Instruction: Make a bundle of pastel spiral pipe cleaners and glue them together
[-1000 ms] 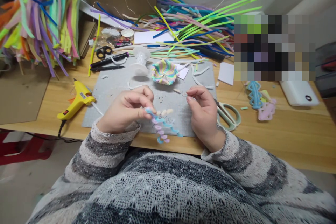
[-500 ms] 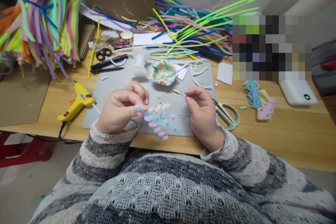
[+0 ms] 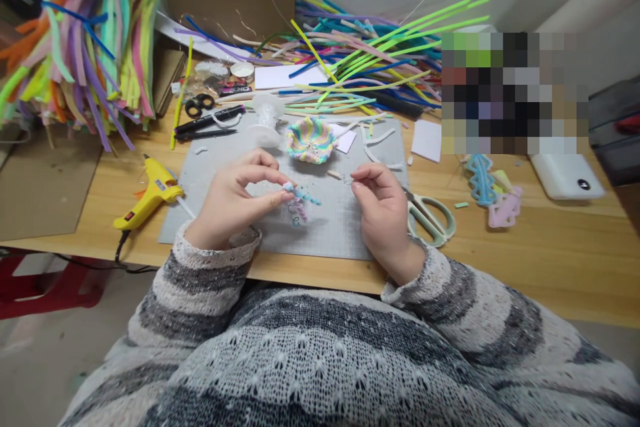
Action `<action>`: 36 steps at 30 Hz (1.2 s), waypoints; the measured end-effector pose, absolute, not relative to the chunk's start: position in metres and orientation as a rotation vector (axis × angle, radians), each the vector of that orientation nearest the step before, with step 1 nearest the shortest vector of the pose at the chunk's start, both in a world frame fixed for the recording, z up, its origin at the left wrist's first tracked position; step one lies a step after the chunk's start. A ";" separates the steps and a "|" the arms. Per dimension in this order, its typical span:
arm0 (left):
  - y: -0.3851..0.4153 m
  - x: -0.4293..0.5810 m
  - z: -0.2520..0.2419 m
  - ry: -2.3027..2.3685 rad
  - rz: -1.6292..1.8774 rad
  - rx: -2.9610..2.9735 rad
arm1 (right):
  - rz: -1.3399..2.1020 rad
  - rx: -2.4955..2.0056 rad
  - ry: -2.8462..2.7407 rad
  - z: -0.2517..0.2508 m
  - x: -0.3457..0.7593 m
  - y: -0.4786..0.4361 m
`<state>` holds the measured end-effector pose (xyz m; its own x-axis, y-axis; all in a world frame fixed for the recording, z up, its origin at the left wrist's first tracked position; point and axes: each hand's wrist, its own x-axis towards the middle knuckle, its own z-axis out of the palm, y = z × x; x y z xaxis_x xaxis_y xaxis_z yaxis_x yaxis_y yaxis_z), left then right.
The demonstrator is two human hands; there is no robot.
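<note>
Between thumb and fingertips, my left hand [image 3: 233,197] pinches a small bunch of coiled pipe cleaners [image 3: 300,203], blue and lilac, whose curly ends hang to the right above the mat. My right hand [image 3: 383,210] is closed in a pinch at the mat's right side; a faint thin strand shows at its fingertips, too fine to name. Beyond both hands a ruffled pastel pipe-cleaner cup [image 3: 311,141] rests on the grey cutting mat [image 3: 325,240], with a spool of clear thread [image 3: 266,119] to its left. Green-handled scissors [image 3: 433,220] lie beside my right hand.
A yellow glue gun [image 3: 150,193] lies at the left. Loose pipe cleaners [image 3: 370,47] pile up along the back, and a large bundle [image 3: 75,47] stands at the back left. At the right are blue and pink zigzag pieces [image 3: 481,180] and a white power bank [image 3: 567,173].
My left hand has raised and turned the coiled pipe cleaners; they have swung up and away from me, and the cream coil no longer shows. My right hand has hardly moved.
</note>
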<state>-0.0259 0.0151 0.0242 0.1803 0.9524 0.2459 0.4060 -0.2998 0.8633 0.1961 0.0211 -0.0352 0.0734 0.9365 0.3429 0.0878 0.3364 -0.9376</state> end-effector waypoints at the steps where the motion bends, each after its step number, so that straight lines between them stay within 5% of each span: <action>1: 0.015 -0.026 0.024 1.275 1.061 1.820 | 0.860 -1.037 -1.342 -0.035 0.196 0.021; 36: 0.012 -0.026 0.019 1.212 0.867 1.989 | 0.971 -1.061 -1.391 -0.035 0.196 0.022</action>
<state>-0.0262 0.0119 0.0185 0.3560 0.9123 0.2025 0.4865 -0.3660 0.7933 0.1962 0.0218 -0.0353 -0.0186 0.9634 0.2675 0.0813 0.2681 -0.9599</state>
